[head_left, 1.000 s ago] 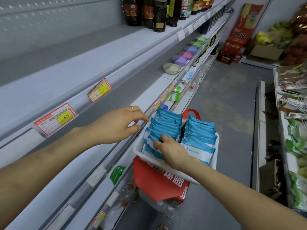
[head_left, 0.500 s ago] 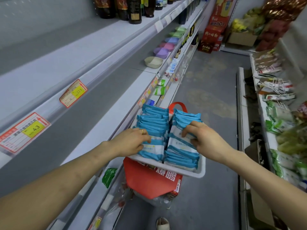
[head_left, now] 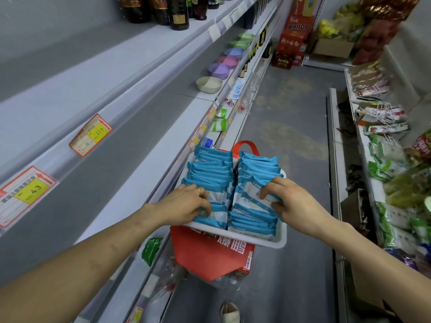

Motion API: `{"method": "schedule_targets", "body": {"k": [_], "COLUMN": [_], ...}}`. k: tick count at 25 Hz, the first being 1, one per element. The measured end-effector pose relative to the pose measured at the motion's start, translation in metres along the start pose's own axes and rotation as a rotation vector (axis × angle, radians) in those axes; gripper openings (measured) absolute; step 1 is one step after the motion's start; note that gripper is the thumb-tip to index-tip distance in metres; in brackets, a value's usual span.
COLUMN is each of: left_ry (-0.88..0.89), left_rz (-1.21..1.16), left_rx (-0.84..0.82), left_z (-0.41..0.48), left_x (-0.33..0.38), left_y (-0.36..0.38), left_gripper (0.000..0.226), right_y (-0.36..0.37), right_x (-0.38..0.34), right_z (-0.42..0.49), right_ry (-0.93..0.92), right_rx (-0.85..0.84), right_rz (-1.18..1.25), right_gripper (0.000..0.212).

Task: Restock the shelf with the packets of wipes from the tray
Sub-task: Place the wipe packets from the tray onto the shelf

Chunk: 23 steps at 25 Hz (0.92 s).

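Shop aisle, white tray (head_left: 276, 241), blue-and-white wipe packets (head_left: 213, 169) (two tight rows)

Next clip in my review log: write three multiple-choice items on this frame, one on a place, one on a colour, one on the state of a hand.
1. What lies under the tray?
A a wooden stool
B a red bag
C a metal cart

2. What colour are the packets in it?
A green
B yellow
C blue and white

3. What is the right hand doing?
A gripping packets in the right row
B hanging idle
C held flat, touching nothing

Key:
1 B, the red bag shows just beneath the tray's near rim.
2 C, the wrappers are blue with white faces.
3 A, its fingers curl round several packets.
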<state>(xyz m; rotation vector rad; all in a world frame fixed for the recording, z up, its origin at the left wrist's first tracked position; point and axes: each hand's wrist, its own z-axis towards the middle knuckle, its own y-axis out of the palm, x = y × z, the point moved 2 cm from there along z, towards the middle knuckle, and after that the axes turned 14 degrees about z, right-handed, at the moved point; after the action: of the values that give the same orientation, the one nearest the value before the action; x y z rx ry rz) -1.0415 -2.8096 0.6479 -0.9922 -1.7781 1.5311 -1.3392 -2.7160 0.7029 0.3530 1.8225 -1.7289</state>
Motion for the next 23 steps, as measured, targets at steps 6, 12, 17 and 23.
{"method": "schedule_targets", "body": {"k": [6,12,17,23], "left_ry": [0.016,-0.023,-0.129,-0.444], "left_rz": [-0.031,0.055,0.118,0.064], "left_rx": [-0.064,0.091,0.252,0.446], "left_z": [0.002,-0.017,-0.070,-0.199], "left_x": [0.010,0.003,-0.020,-0.035], "left_y": [0.004,-0.032,-0.126,-0.254], "left_gripper": [0.030,0.045,0.044,0.041], "right_y": [0.005,-0.011,-0.054,-0.094], "right_x": [-0.015,-0.069,-0.139,-0.278], "right_z": [0.021,0.111,0.172,0.214], "right_ry": [-0.090,-0.259,-0.349,-0.651], "right_rx": [-0.101,-0.187,-0.184,-0.193], "right_rz": [-0.051,-0.072,-0.010,0.190], "right_gripper": [0.041,0.042,0.040,0.031]}}
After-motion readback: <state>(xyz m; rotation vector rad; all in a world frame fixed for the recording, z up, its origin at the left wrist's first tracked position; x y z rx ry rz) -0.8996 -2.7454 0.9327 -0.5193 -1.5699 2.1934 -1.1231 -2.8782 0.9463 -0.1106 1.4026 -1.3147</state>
